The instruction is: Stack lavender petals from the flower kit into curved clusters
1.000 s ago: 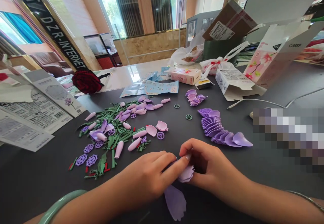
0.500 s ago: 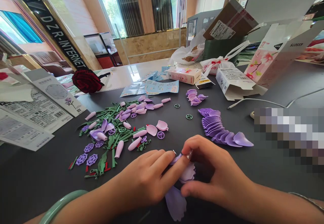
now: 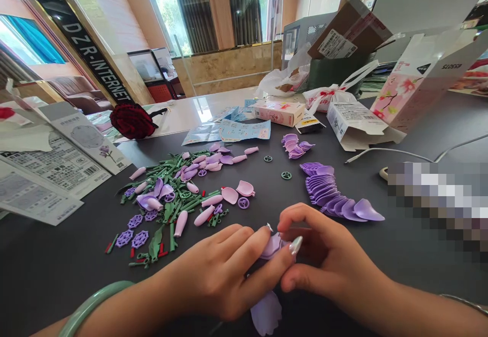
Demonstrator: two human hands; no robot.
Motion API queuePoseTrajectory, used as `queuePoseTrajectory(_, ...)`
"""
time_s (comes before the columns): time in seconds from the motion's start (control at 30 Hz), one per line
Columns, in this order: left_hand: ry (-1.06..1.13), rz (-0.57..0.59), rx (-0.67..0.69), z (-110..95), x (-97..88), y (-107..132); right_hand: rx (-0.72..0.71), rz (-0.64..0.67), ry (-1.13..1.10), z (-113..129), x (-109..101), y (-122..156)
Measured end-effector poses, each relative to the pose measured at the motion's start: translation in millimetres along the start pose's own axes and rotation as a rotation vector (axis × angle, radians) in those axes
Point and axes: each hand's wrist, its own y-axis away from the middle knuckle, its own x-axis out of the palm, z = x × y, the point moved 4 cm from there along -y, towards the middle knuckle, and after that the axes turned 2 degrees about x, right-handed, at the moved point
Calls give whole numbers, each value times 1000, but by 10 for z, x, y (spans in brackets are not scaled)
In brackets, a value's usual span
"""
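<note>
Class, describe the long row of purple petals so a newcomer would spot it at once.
On the dark tabletop, find the person's right hand. Just beyond it curves the long row of purple petals, closely overlapping. Unlike the small petal cluster farther back, it ends in one broad petal pointing right.

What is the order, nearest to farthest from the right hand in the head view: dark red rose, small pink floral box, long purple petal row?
1. Long purple petal row: just beyond the right hand.
2. Small pink floral box: farther back, near centre.
3. Dark red rose: far left.
</note>
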Motion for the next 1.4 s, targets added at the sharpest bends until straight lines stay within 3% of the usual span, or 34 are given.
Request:
queuePoseTrajectory(0.3,29,-136,26,1,-32,-21,8,89,-53,28,56,-21)
queuePoseTrajectory(0.57,49,-81,35,8,-48,-45,-25,74,-10,55,50,-29)
queuePoseTrajectory(0.7,168,-94,-33,21,-8,48,-72,38,65,80,24,-26)
queuePoseTrajectory(0.83,381,-169,-255,83,47,132,-87,13,100,103,13,-20)
queuePoseTrajectory(0.93,370,-171,-392,121,72,157,-84,-3,102,106,9,-22)
queuePoseTrajectory(1.1,212,-101,-301,90,67,201,60,23,67,53,5,-45)
queuePoseTrajectory(1.23,208,-81,-256,60,73,205,149,24,117,26,-8,-55)
queuePoseTrajectory(1.4,356,-132,-377,97,86,107,158,15,151,7,-34,-63)
